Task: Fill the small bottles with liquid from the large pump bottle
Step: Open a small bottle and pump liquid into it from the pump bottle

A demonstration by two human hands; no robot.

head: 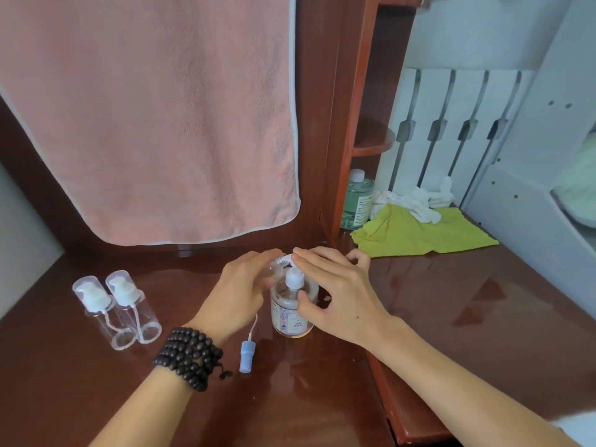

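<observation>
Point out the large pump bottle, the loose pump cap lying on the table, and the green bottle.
pump bottle [292, 317], head view, on its labelled body.
pump cap [246, 355], head view, on its blue collar.
green bottle [357, 201], head view, on its clear body.

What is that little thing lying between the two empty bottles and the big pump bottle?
In the head view, a small pump cap with its thin tube lies on the table there.
</observation>
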